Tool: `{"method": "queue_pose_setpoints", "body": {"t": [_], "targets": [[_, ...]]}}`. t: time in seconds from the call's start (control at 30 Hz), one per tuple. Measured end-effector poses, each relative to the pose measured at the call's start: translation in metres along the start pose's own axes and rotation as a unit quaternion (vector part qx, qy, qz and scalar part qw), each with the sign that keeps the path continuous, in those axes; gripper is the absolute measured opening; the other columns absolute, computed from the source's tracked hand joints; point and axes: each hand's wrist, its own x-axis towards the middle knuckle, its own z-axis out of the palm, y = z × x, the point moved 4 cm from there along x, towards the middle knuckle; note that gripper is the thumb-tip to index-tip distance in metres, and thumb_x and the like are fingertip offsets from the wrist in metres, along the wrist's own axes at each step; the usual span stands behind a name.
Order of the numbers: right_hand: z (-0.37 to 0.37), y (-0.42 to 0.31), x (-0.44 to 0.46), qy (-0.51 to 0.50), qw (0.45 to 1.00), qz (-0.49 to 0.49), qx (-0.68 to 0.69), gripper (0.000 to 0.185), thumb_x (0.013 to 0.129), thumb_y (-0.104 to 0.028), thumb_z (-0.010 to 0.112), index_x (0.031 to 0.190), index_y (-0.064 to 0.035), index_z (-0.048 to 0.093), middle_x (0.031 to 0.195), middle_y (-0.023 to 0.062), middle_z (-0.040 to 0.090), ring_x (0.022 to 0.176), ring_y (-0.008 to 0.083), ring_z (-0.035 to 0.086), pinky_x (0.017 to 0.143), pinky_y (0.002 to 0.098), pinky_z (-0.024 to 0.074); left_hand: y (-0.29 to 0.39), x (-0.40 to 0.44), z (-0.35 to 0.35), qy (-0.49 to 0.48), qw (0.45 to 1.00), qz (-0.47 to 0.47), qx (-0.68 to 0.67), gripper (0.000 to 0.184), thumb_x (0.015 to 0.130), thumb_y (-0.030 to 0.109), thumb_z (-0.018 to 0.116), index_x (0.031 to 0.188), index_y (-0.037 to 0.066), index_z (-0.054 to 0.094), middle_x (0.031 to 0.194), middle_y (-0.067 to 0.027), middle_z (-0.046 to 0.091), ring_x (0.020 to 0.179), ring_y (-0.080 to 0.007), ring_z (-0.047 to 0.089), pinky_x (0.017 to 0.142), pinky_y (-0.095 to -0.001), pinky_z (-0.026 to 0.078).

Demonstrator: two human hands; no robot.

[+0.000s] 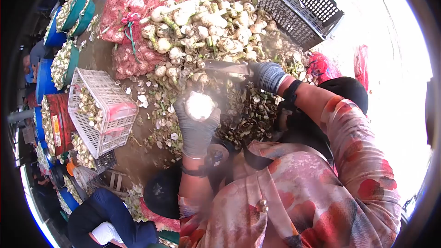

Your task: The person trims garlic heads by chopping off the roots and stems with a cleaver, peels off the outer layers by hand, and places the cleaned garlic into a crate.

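Note:
My left hand, in a grey glove, is wrapped round a white garlic bulb whose pale face points up. To its upper right, my right hand, also gloved, grips a knife with a broad blade pointing left. The blade is above the bulb and apart from it. Beyond both hands lies a large heap of garlic bulbs with stalks. Loose trimmings and skins cover the ground beneath my hands.
Red net sacks of garlic stand at the upper left. A black crate is at the upper right, a white crate at the left. Filled tubs line the far left. Another person bends over at the lower left.

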Motion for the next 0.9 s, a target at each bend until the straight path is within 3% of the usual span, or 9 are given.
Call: {"method": "queue_pose_setpoints", "body": {"t": [0.1, 0.2, 0.33, 0.47, 0.5, 0.53, 0.73, 0.83, 0.9], "targets": [[0.009, -0.013, 0.002, 0.067, 0.954, -0.025, 0.292, 0.052, 0.086, -0.052, 0.063, 0.092, -0.0001, 0.064, 0.074, 0.0105, 0.068, 0.063, 0.0208, 0.063, 0.064, 0.0376, 0.0519, -0.009, 0.002, -0.007, 0.028, 0.999, -0.023, -0.013, 0.070, 0.068, 0.000, 0.074, 0.125, 0.008, 0.035, 0.107, -0.0078, 0.052, 0.092, -0.0178, 0.058, 0.081, -0.0312, 0.051], [0.008, -0.068, -0.023, -0.122, 0.881, 0.038, 0.455, 0.054, 0.084, -0.056, 0.063, 0.084, -0.0021, 0.064, 0.061, 0.0033, 0.060, 0.064, 0.0142, 0.057, 0.062, 0.0326, 0.0479, -0.021, 0.006, 0.007, -0.028, 0.997, -0.022, -0.070, 0.080, 0.067, 0.006, 0.080, 0.130, 0.008, 0.031, 0.108, -0.0075, 0.052, 0.095, -0.0184, 0.056, 0.085, -0.0328, 0.050], [-0.004, -0.095, -0.025, -0.028, 0.920, -0.102, 0.377, 0.050, 0.081, -0.053, 0.068, 0.093, -0.0042, 0.061, 0.075, 0.0055, 0.062, 0.072, 0.0191, 0.059, 0.070, 0.0362, 0.0488, -0.021, 0.016, 0.013, -0.042, 0.981, 0.133, -0.131, 0.081, 0.073, 0.021, 0.082, 0.136, 0.007, 0.033, 0.122, -0.0115, 0.051, 0.107, -0.0200, 0.053, 0.094, -0.0346, 0.045], [-0.005, -0.090, -0.027, 0.054, 0.953, -0.230, 0.193, 0.051, 0.078, -0.045, 0.072, 0.109, -0.0062, 0.059, 0.096, 0.0144, 0.065, 0.085, 0.0336, 0.064, 0.076, 0.0404, 0.0502, -0.036, 0.010, 0.015, -0.121, 0.795, -0.209, -0.556, 0.059, 0.082, 0.031, 0.073, 0.129, 0.005, 0.047, 0.113, -0.0099, 0.059, 0.105, -0.0253, 0.059, 0.091, -0.0375, 0.047], [-0.008, -0.094, -0.032, 0.052, 0.944, -0.254, 0.204, 0.051, 0.077, -0.044, 0.071, 0.112, -0.0085, 0.060, 0.101, 0.0174, 0.065, 0.093, 0.0377, 0.062, 0.078, 0.0424, 0.0499, -0.037, 0.011, 0.008, -0.130, 0.970, -0.080, -0.188, 0.053, 0.084, 0.031, 0.071, 0.126, 0.005, 0.051, 0.112, -0.0107, 0.060, 0.104, -0.0247, 0.059, 0.090, -0.0368, 0.047], [-0.016, -0.096, -0.035, 0.050, 0.944, -0.254, 0.204, 0.051, 0.077, -0.044, 0.071, 0.112, -0.0085, 0.060, 0.101, 0.0174, 0.065, 0.093, 0.0377, 0.062, 0.078, 0.0424, 0.0499, -0.038, 0.010, 0.007, -0.118, 0.968, 0.062, 0.214, 0.048, 0.086, 0.031, 0.069, 0.123, 0.004, 0.054, 0.110, -0.0114, 0.061, 0.103, -0.0241, 0.060, 0.089, -0.0362, 0.048], [-0.028, -0.093, -0.044, -0.027, 0.980, -0.197, 0.010, 0.038, 0.080, -0.039, 0.066, 0.102, -0.0076, 0.063, 0.088, 0.0172, 0.067, 0.085, 0.0374, 0.064, 0.072, 0.0439, 0.0508, -0.095, 0.000, -0.004, -0.076, 0.953, -0.010, 0.293, 0.029, 0.091, 0.012, 0.060, 0.116, -0.001, 0.056, 0.114, -0.0144, 0.060, 0.099, -0.0241, 0.058, 0.090, -0.0354, 0.047], [-0.012, -0.071, -0.027, -0.048, 0.986, -0.147, -0.067, 0.031, 0.082, -0.035, 0.062, 0.094, -0.0061, 0.065, 0.079, 0.0169, 0.067, 0.078, 0.0381, 0.065, 0.067, 0.0451, 0.0511, -0.069, 0.001, -0.004, -0.069, 0.916, 0.111, 0.379, 0.029, 0.092, 0.013, 0.060, 0.117, 0.000, 0.057, 0.110, -0.0103, 0.061, 0.096, -0.0201, 0.058, 0.088, -0.0318, 0.047], [0.014, -0.020, -0.005, -0.134, 0.984, -0.050, -0.105, 0.039, 0.084, -0.040, 0.056, 0.097, -0.0052, 0.067, 0.083, 0.0187, 0.067, 0.077, 0.0378, 0.065, 0.070, 0.0457, 0.0516, -0.057, 0.004, -0.011, -0.021, 0.983, -0.131, -0.127, 0.030, 0.091, 0.013, 0.059, 0.118, 0.002, 0.058, 0.100, -0.0029, 0.061, 0.090, -0.0125, 0.055, 0.080, -0.0284, 0.046]]}}
